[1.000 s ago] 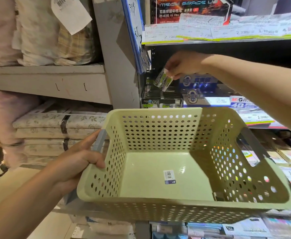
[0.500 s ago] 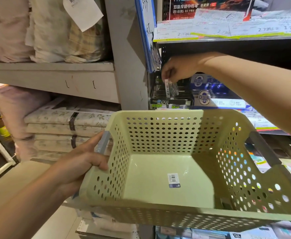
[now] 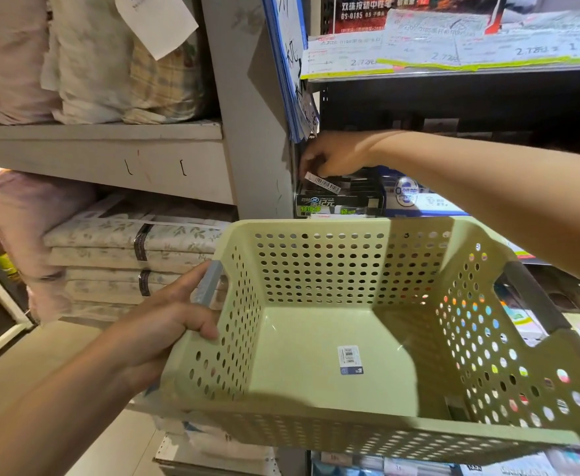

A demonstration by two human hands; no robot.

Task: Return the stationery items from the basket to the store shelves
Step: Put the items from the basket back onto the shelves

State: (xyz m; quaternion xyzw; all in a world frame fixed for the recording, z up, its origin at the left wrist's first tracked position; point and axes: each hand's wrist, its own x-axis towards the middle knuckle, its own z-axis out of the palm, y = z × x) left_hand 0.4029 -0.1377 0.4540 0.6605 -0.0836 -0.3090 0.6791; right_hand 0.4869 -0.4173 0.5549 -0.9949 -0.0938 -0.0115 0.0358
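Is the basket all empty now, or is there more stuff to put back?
Nearly finished. The basket holds nothing loose, only a barcode sticker on its floor. The right hand is setting a small barcoded pack into the black display box on the shelf. The left hand grips the basket's side. Letting go remains.

Perforated basket (image 3: 350,269) looks smooth matt plastic (paper sticker (image 3: 349,359) inside).
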